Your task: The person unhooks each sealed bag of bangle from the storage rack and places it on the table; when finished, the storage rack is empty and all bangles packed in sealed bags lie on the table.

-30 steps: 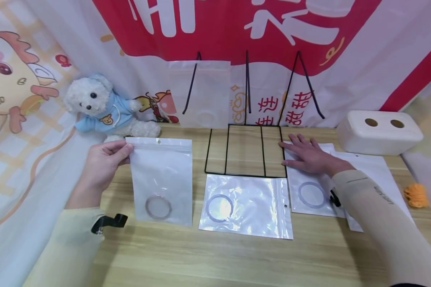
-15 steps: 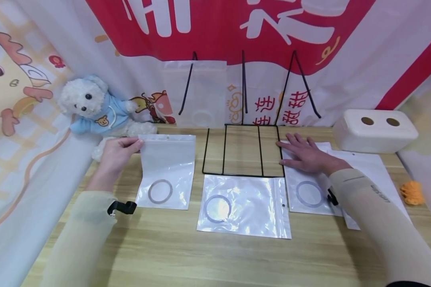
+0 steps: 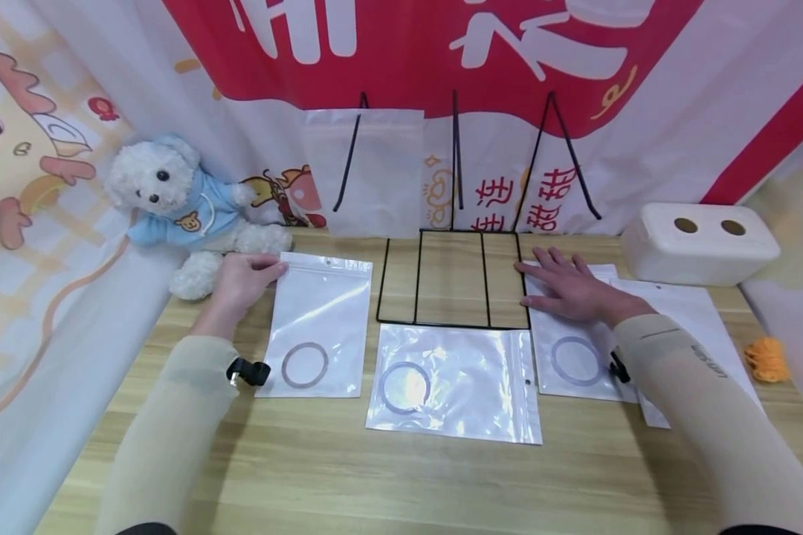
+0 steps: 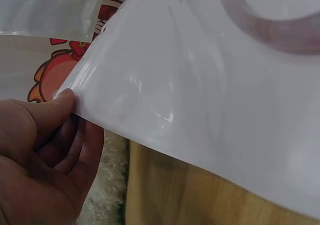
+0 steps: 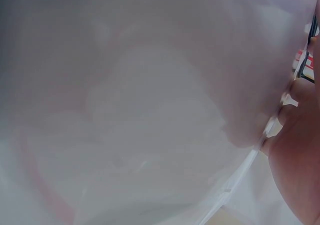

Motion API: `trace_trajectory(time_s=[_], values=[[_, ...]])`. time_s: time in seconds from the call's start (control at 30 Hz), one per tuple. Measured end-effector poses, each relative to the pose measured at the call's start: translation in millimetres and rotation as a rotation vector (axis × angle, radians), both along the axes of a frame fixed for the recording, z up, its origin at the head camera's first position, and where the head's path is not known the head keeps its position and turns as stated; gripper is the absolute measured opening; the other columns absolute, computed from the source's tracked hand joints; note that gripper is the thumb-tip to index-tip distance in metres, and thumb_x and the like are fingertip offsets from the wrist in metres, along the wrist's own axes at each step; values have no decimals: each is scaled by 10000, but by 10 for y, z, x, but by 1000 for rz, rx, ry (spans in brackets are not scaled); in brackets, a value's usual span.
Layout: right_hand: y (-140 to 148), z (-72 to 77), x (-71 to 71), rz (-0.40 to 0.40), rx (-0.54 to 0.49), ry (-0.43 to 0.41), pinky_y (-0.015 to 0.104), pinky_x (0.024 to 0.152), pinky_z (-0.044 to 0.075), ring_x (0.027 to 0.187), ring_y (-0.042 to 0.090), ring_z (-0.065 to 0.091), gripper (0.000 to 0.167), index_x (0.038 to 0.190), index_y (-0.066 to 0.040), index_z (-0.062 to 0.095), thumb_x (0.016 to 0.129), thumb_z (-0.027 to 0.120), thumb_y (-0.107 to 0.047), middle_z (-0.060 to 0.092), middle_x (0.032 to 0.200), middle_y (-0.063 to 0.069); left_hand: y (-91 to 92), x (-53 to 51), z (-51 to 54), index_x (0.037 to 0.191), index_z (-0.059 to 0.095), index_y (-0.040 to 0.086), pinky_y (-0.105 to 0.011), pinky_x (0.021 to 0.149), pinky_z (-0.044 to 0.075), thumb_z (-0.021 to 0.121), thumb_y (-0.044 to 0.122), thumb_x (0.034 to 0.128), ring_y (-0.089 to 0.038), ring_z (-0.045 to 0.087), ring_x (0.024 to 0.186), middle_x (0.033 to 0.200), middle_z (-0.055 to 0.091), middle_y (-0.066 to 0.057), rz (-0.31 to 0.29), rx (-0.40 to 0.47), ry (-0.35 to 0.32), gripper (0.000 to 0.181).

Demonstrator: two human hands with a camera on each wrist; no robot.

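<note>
My left hand (image 3: 244, 279) pinches the top left corner of a white zip bag (image 3: 321, 297) with a pinkish bangle (image 3: 305, 365) inside. In the left wrist view, the thumb (image 4: 64, 97) presses on the bag's edge with the other fingers beneath. My right hand (image 3: 569, 286) rests, fingers spread, on another zip bag (image 3: 542, 364) with a pale bangle (image 3: 577, 361) in it. Between the hands lies a sideways zip bag (image 3: 468, 386) with a pale bangle (image 3: 405, 388). Blurred white plastic fills most of the right wrist view, with part of the right hand (image 5: 295, 150) at its edge.
A black wire rack (image 3: 453, 324) stands behind the bags, a whitish zip bag (image 3: 375, 178) hanging from its left hook. A plush dog (image 3: 187, 200) sits at back left. Another white bag (image 3: 682, 312), a white box (image 3: 699, 249) and an orange item (image 3: 767, 360) are on the right.
My left hand has lowered its bag from upright to lying on the table and shifted it a little right, beside the middle bag. The right hand has stayed in place.
</note>
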State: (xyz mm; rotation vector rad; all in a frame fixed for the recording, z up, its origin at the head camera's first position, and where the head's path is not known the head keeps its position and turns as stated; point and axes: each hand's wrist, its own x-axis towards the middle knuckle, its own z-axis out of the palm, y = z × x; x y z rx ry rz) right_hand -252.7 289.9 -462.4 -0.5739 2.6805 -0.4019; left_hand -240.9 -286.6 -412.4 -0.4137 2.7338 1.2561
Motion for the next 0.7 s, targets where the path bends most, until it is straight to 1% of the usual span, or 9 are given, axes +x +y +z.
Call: trace_trajectory(time_s=[0.07, 0.13, 0.2, 0.27, 0.33, 0.43, 0.53, 0.7], values=[[-1, 11, 5, -4, -3, -5, 727, 1313, -115, 1674, 490, -104, 832, 1736, -295, 252, 1057, 508, -700, -28, 1828, 195, 8, -19, -12, 1412, 705, 34, -507, 1172, 514, 696, 283, 1071, -347, 611, 1373, 1492, 664, -206, -5, -25, -11, 423], [-2, 21, 13, -5, -6, -7, 727, 1312, -116, 1674, 491, -105, 829, 1736, -294, 253, 1058, 515, -693, -28, 1828, 195, 12, -36, -28, 1398, 715, 35, -505, 1150, 518, 687, 293, 1073, -348, 602, 1351, 1485, 664, -211, -25, -66, -22, 415], [-6, 28, 16, -6, -8, -10, 728, 1311, -119, 1674, 491, -105, 829, 1735, -294, 258, 1057, 521, -691, -25, 1828, 195, 14, -48, -52, 1378, 725, 42, -489, 1081, 540, 677, 302, 1075, -343, 606, 1291, 1456, 674, -214, -48, -108, -34, 401], [-2, 27, 13, -6, -8, -11, 728, 1311, -119, 1674, 489, -105, 831, 1734, -297, 261, 1053, 520, -698, -23, 1828, 195, 23, -67, -80, 1357, 726, 33, -451, 986, 556, 667, 299, 1078, -334, 616, 1211, 1405, 685, -221, -76, -134, -46, 389], [-1, 25, 7, -4, -12, -10, 731, 1309, -119, 1673, 493, -103, 832, 1734, -293, 263, 1054, 520, -697, -19, 1827, 200, 34, -81, -109, 1333, 728, 19, -396, 895, 554, 667, 291, 1078, -316, 628, 1131, 1339, 702, -224, -96, -145, -55, 378], [-1, 23, 1, -2, -11, -8, 731, 1310, -116, 1673, 494, -101, 829, 1734, -294, 262, 1056, 518, -694, -18, 1827, 201, 55, -98, -152, 1315, 732, 2, -334, 815, 542, 668, 263, 1078, -291, 649, 1057, 1259, 723, -219, -103, -132, -63, 358], [-8, 24, 1, -2, -7, -7, 731, 1311, -114, 1672, 497, -99, 828, 1735, -289, 260, 1058, 518, -690, -17, 1826, 204, 74, -107, -180, 1299, 747, 6, -308, 775, 533, 674, 264, 1076, -271, 665, 1012, 1209, 743, -207, -101, -149, -62, 349], [-15, 21, 2, -5, -5, -10, 732, 1310, -115, 1671, 499, -101, 833, 1735, -283, 261, 1057, 520, -692, -19, 1825, 206, 95, -108, -198, 1269, 759, 7, -293, 749, 527, 683, 268, 1068, -260, 666, 986, 1184, 749, -199, -101, -167, -58, 338]])
